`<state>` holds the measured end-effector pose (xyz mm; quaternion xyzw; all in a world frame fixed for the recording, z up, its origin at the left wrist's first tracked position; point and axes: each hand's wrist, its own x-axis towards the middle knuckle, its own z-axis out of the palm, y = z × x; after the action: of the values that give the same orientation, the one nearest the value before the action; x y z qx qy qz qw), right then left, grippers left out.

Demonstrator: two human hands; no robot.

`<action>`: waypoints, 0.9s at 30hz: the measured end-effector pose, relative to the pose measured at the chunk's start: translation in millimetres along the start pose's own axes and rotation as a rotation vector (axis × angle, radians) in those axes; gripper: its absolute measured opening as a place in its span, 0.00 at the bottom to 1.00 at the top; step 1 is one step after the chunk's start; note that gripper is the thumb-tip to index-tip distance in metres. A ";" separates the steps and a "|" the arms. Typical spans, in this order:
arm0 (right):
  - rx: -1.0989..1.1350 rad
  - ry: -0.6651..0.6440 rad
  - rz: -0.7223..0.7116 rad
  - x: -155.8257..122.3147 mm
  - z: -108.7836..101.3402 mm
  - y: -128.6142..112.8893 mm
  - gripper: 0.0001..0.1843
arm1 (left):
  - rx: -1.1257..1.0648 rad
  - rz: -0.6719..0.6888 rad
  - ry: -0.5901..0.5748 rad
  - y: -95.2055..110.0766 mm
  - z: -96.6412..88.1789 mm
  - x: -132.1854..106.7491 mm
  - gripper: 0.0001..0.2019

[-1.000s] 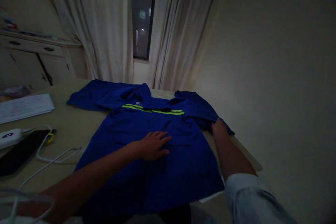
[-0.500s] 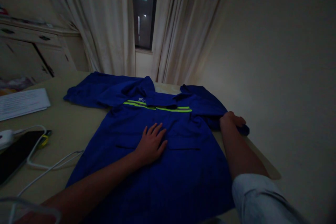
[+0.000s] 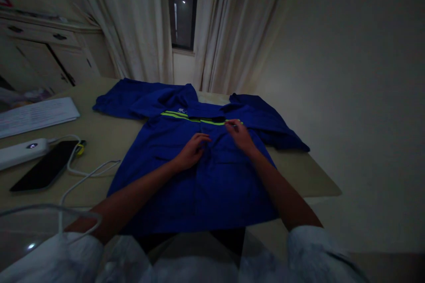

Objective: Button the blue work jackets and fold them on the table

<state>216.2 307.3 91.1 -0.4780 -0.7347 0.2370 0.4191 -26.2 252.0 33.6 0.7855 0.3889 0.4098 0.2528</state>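
Observation:
A blue long-sleeved jacket (image 3: 229, 190) lies spread front up on the table, its collar at the far side and both sleeves out sideways. Yellow-green reflective stripes (image 3: 174, 115) cross its chest, with a small white logo above the left one. Over the middle of the front is my left hand (image 3: 192, 152), open, its fingers loosely bent and pointing right. My right hand (image 3: 239, 136) is beside the right chest stripe, fingers curved with a gap between them and the thumb. Neither hand visibly grips the cloth; whether the fingertips touch it I cannot tell.
On the table's left are folded papers (image 3: 40, 115), a white power bank (image 3: 25, 152), a black phone (image 3: 44, 168) and a looping white cable (image 3: 75, 185). The table (image 3: 312, 177) ends near the right wall. Curtains (image 3: 139, 22) and a cabinet (image 3: 63, 53) stand behind.
My right hand has let go of the right sleeve's end and moved left to the chest. My left hand has lifted from lying flat and curled slightly. The view has shifted.

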 end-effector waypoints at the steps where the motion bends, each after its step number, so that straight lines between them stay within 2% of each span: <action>1: -0.012 -0.192 -0.111 -23.7 17.2 -22.4 0.14 | 0.059 -0.058 0.037 1.4 -2.2 -2.9 0.21; 3: -0.091 -0.447 -0.268 -76.2 43.2 -58.5 0.19 | 0.195 -0.165 0.055 8.9 -8.6 -17.9 0.15; 5: -0.242 -0.543 -0.316 -124.1 56.5 -78.2 0.29 | 0.297 -0.223 -0.005 22.3 -14.4 -45.8 0.12; 6: -0.304 -0.541 -0.300 -142.6 58.8 -81.9 0.30 | 0.325 -0.231 -0.051 30.4 -15.7 -63.6 0.10; 8: -0.353 -0.456 -0.202 -166.1 57.5 -80.2 0.23 | 0.367 -0.224 -0.121 46.4 -14.0 -101.5 0.08; 10: -0.292 -0.309 -0.065 -173.8 51.6 -71.8 0.13 | 0.422 -0.177 -0.134 59.2 -7.6 -134.6 0.12; 13: -0.114 -0.138 0.088 -170.2 40.4 -56.1 0.08 | 0.517 -0.150 -0.102 70.0 2.3 -159.2 0.18; 14: -0.040 -0.129 0.119 -167.9 36.8 -51.2 0.06 | 0.541 -0.157 -0.105 71.7 4.3 -159.7 0.19; 16: 0.120 -0.167 0.174 -164.1 29.9 -43.1 0.09 | 0.561 -0.167 -0.144 73.1 5.9 -151.1 0.20; 20: 0.307 -0.293 0.255 -159.8 17.1 -37.1 0.14 | 0.522 -0.109 -0.281 70.7 4.2 -112.7 0.20; 24: 0.229 -0.335 0.272 -152.8 8.4 -35.7 0.18 | 0.525 -0.048 -0.404 67.7 2.5 -68.4 0.15; 27: 0.111 -0.365 0.220 -142.2 7.0 -33.9 0.16 | 0.566 -0.021 -0.490 68.3 4.2 -41.5 0.09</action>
<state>220.5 165.0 57.4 -0.4805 -0.7277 0.4039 0.2764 -10.1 178.8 61.8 0.8950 0.4227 0.0831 0.1154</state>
